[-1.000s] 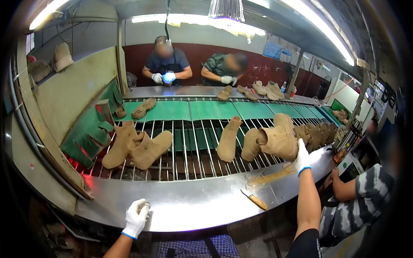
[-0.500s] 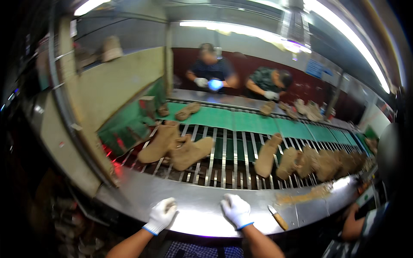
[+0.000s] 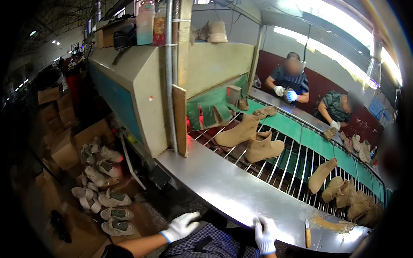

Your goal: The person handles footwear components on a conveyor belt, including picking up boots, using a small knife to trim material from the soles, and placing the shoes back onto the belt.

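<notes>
The left hand (image 3: 181,226), in a white glove, hangs at seven o'clock below the steel bench (image 3: 223,189) with fingers loosely spread, gripping nothing. The right hand (image 3: 264,230), gloved too, rests at six o'clock on the bench's near edge, fingers curled over it, holding nothing else. A wooden-handled knife (image 3: 307,232) lies just toward three o'clock of it; tan boots (image 3: 249,138) sit on the roller conveyor (image 3: 297,161) toward twelve.

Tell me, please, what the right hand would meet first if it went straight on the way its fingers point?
Probably the steel ledge of the conveyor: the right hand points up toward it and seems already at its near edge, though depth is unclear.
</notes>
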Action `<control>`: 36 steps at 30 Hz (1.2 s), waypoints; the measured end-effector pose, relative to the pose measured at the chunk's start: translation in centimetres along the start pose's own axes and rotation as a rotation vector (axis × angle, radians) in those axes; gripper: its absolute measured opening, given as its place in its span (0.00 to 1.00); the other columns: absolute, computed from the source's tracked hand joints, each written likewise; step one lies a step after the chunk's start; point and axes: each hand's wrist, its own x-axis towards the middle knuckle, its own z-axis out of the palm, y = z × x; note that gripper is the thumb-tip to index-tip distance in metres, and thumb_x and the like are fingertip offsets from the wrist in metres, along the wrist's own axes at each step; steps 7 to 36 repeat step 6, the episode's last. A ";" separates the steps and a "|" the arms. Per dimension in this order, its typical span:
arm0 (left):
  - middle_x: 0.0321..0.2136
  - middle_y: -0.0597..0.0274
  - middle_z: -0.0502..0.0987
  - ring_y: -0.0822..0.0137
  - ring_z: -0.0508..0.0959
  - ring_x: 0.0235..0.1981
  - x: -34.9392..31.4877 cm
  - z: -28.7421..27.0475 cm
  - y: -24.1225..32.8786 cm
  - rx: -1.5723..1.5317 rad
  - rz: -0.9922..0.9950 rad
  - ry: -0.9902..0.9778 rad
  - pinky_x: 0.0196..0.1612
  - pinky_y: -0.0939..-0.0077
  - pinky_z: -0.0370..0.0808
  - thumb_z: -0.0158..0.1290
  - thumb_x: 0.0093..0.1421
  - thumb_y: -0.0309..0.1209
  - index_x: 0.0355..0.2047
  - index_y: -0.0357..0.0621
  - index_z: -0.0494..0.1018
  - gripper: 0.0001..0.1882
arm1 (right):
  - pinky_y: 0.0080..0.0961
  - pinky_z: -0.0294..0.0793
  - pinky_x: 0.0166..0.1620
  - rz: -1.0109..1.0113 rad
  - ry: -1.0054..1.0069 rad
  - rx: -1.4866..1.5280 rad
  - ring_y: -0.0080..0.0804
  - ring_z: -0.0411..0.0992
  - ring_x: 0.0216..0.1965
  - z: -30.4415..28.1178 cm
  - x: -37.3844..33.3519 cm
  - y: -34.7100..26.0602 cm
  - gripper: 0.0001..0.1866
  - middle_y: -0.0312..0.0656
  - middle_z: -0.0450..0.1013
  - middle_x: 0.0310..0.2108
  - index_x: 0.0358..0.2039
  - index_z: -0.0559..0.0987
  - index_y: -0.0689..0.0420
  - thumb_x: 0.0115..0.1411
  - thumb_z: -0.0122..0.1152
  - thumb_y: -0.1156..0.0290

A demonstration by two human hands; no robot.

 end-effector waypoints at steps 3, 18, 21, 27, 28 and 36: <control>0.57 0.38 0.81 0.42 0.80 0.60 -12.7 -3.5 -7.3 0.248 -0.870 -0.086 0.64 0.53 0.74 0.54 0.69 0.53 0.59 0.37 0.79 0.32 | 0.40 0.84 0.48 0.050 0.053 -0.016 0.49 0.83 0.39 -0.5 -9.9 2.3 0.16 0.53 0.83 0.38 0.46 0.85 0.61 0.55 0.69 0.74; 0.55 0.33 0.81 0.38 0.77 0.63 -28.4 -4.0 -14.6 0.299 -1.262 -0.457 0.67 0.53 0.71 0.49 0.69 0.59 0.58 0.34 0.79 0.38 | 0.27 0.79 0.57 0.537 -0.030 -0.166 0.39 0.83 0.50 -0.9 -23.1 7.0 0.19 0.54 0.83 0.47 0.56 0.83 0.53 0.66 0.64 0.63; 0.55 0.33 0.81 0.38 0.77 0.63 -28.4 -4.0 -14.6 0.299 -1.262 -0.457 0.67 0.53 0.71 0.49 0.69 0.59 0.58 0.34 0.79 0.38 | 0.27 0.79 0.57 0.537 -0.030 -0.166 0.39 0.83 0.50 -0.9 -23.1 7.0 0.19 0.54 0.83 0.47 0.56 0.83 0.53 0.66 0.64 0.63; 0.55 0.33 0.81 0.38 0.77 0.63 -28.4 -4.0 -14.6 0.299 -1.262 -0.457 0.67 0.53 0.71 0.49 0.69 0.59 0.58 0.34 0.79 0.38 | 0.27 0.79 0.57 0.537 -0.030 -0.166 0.39 0.83 0.50 -0.9 -23.1 7.0 0.19 0.54 0.83 0.47 0.56 0.83 0.53 0.66 0.64 0.63; 0.55 0.33 0.81 0.38 0.77 0.63 -28.4 -4.0 -14.6 0.299 -1.262 -0.457 0.67 0.53 0.71 0.49 0.69 0.59 0.58 0.34 0.79 0.38 | 0.27 0.79 0.57 0.537 -0.030 -0.166 0.39 0.83 0.50 -0.9 -23.1 7.0 0.19 0.54 0.83 0.47 0.56 0.83 0.53 0.66 0.64 0.63; 0.55 0.33 0.81 0.38 0.77 0.63 -28.4 -4.0 -14.6 0.299 -1.262 -0.457 0.67 0.53 0.71 0.49 0.69 0.59 0.58 0.34 0.79 0.38 | 0.27 0.79 0.57 0.537 -0.030 -0.166 0.39 0.83 0.50 -0.9 -23.1 7.0 0.19 0.54 0.83 0.47 0.56 0.83 0.53 0.66 0.64 0.63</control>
